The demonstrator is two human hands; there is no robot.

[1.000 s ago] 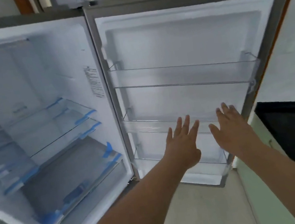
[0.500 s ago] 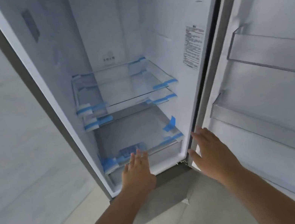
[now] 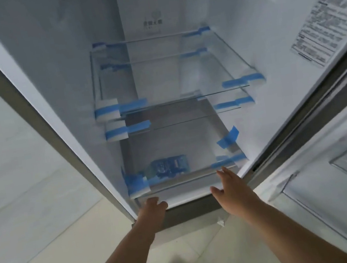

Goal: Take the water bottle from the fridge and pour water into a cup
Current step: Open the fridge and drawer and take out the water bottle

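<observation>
Head view: fridge open; water bottle lies near the lowest shelf's front edge, untaken. Left hand curls on the drawer lip below; right hand flat, empty. Taking and pouring remain; no cup visible.

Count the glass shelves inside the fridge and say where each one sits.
3: the top glass shelf; the middle glass shelf just below it; the bottom glass shelf near both hands, with a blue-labelled item beneath it.
</observation>
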